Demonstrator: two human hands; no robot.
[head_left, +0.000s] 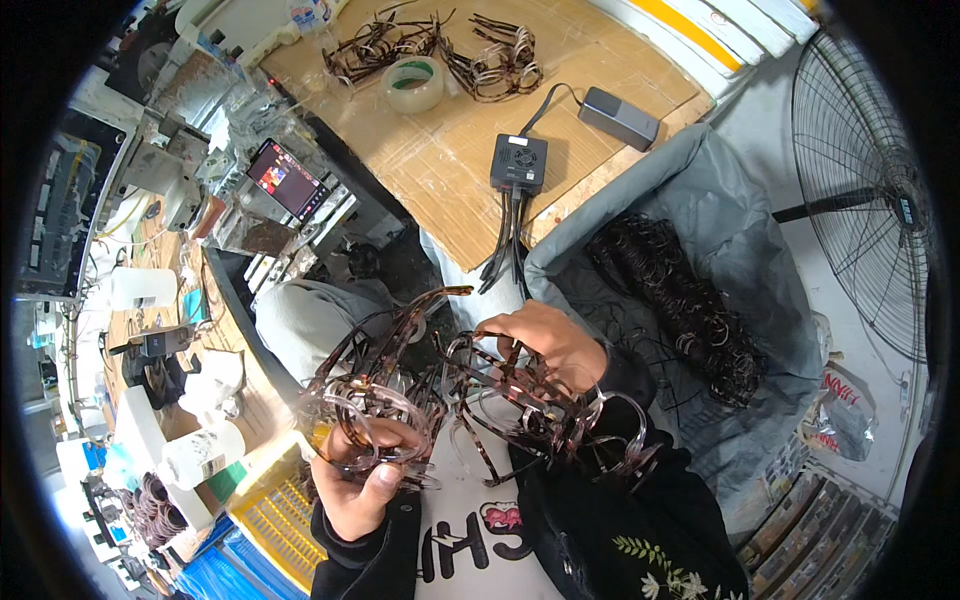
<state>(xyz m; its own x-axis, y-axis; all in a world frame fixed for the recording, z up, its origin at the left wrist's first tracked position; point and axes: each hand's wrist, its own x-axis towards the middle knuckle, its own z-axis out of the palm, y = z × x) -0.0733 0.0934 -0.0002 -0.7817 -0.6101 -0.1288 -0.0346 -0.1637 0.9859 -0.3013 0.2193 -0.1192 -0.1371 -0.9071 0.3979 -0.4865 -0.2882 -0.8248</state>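
The left hand (362,478) grips a bundle of brown hoops (372,395), fingers curled shut around them. The right hand (545,342) clasps a second bundle (545,415), just left of the grey sack (720,230).

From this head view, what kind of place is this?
Likely a small workshop or assembly bench. The left hand and right hand hold tangled brown plastic bands; more bands fill a grey sack, and a roll of tape lies on a cardboard-covered table.

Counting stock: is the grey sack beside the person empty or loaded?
Loaded: the grey sack gapes open, a dark pile of curled strips inside.
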